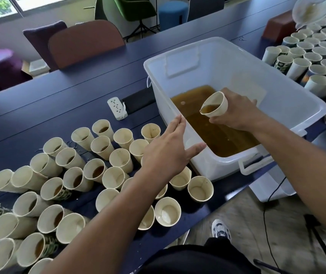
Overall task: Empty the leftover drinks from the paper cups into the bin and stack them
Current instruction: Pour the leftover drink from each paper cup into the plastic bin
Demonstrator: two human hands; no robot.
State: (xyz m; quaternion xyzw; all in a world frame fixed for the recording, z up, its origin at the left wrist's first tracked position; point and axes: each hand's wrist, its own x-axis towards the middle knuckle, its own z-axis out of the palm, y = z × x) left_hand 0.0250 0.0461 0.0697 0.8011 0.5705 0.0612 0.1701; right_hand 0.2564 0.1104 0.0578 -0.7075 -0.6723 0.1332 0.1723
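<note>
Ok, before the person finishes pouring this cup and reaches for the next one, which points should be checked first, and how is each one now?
1. Tilted cup is over the bin, not the table: ok.
2. Right hand grips the cup firmly: ok.
3. Cup fully drained: not ok, brown liquid sits at its lip.
4. Room left in the bin for more liquid: ok, level is well below the rim.
5. Left hand free for the next cup: ok, open, hovering by the bin's wall.
6. Power strip on the table is dry: cannot tell.
</note>
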